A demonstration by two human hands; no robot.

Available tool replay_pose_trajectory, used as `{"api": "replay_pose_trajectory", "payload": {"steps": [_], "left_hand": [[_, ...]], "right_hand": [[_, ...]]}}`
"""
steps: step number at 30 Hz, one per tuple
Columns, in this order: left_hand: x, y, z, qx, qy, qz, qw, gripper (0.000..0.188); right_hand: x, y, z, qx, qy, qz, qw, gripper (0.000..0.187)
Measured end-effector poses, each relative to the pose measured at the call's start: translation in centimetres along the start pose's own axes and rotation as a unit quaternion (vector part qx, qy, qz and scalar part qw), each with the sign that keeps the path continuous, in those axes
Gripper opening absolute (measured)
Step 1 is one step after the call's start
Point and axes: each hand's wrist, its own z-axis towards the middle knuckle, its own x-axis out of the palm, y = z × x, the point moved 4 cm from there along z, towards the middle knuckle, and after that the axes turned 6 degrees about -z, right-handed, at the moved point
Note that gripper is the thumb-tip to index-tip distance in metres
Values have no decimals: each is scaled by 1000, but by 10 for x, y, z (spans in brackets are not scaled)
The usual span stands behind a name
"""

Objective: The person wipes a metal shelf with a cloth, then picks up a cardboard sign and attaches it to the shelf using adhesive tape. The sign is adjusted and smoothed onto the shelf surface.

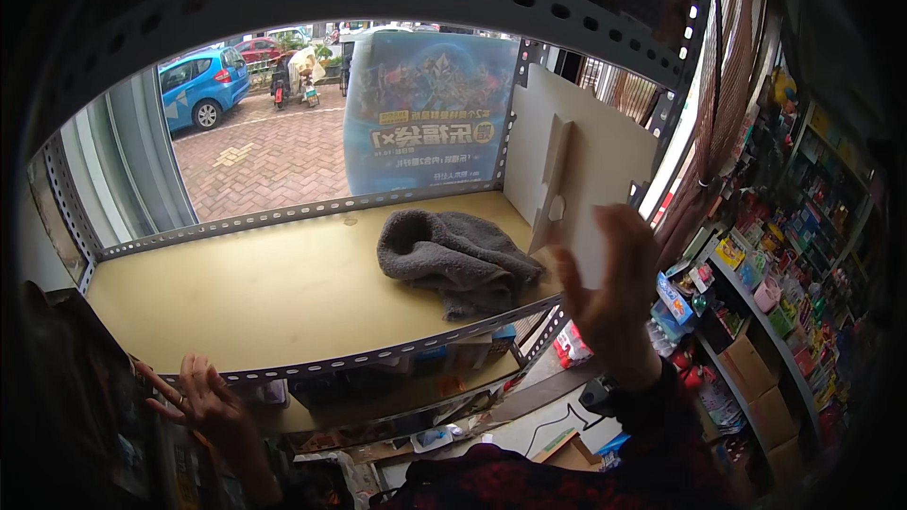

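Shelf (pixel 283 293) lies bare left of the towel (pixel 458 260); right hand (pixel 614 288) raised, fingers spread, beside the board (pixel 595 170); left hand (pixel 203 406) open at the near edge

We see a metal shelf rack (pixel 312 364) against a window (pixel 255 123) onto a daylit brick pavement (pixel 265 165) with a blue car (pixel 203 85); stocked shop shelves (pixel 784 321) line the right.

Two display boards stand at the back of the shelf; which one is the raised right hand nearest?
The plain white cardboard panel at the shelf's right end; the right hand is raised just before it. The blue printed poster stands farther left, against the window.
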Motion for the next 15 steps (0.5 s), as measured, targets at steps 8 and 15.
{"api": "replay_pose_trajectory", "payload": {"steps": [8, 15], "left_hand": [[-40, -67, 1, 98, -16, 29, 995, 30], [-79, -162, 18, 237, 135, -106, 956, 30]], "right_hand": [[27, -47, -67, 251, 107, 35, 961, 25], [48, -16, -88, 138, 83, 112, 981, 28]]}}
